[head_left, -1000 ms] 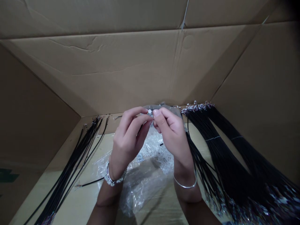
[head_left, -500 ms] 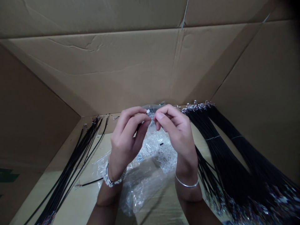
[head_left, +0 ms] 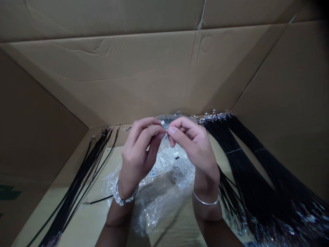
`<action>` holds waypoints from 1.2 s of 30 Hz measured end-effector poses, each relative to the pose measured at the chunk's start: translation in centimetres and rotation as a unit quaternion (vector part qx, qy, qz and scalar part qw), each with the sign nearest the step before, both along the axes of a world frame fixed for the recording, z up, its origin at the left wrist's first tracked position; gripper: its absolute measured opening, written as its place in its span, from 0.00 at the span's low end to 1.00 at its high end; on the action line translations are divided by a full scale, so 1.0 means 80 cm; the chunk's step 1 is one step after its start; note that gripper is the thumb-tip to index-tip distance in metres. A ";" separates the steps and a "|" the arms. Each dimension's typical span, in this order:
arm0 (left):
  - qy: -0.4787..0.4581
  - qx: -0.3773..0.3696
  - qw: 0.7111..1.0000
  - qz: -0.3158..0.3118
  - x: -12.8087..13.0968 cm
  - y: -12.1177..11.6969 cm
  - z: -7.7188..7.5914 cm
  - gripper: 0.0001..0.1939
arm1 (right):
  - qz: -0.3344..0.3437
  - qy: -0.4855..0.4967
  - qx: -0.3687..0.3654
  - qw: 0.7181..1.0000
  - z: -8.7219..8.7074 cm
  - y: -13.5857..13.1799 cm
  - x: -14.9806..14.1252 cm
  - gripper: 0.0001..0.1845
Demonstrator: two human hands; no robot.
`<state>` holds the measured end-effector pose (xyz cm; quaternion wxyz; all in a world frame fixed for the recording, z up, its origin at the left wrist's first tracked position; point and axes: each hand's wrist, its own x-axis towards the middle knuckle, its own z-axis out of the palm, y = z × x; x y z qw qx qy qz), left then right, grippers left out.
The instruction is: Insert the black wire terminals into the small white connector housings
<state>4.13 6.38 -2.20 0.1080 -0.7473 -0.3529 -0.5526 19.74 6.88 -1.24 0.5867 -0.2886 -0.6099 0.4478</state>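
Note:
My left hand (head_left: 138, 149) is closed in a pinch on the wire end of a cable. A small white connector (head_left: 162, 122) shows at its index fingertip. My right hand (head_left: 194, 145) meets it fingertip to fingertip, thumb and index pressed together on something tiny, which the fingers hide. A black cable (head_left: 101, 199) with bare coloured wires at its end passes behind my left wrist; I cannot tell if it is the one held. Beneath both hands lies a clear plastic bag (head_left: 151, 212) with many small white connectors (head_left: 183, 171) in it.
Black cables (head_left: 84, 178) lie in a loose bunch on the left of the table (head_left: 77, 219). Thick tied bundles of black cables (head_left: 246, 168) fill the right side, white connectors at their far ends. Cardboard walls (head_left: 115, 75) enclose the back and sides.
My right hand has shifted very slightly, its thumb and index now a touch closer to the left fingertips. My left hand stays in place.

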 end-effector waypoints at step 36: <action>0.075 -0.070 0.994 0.022 -0.010 -0.013 0.008 0.07 | 0.147 -0.003 -0.042 0.988 -0.002 0.019 0.023 0.14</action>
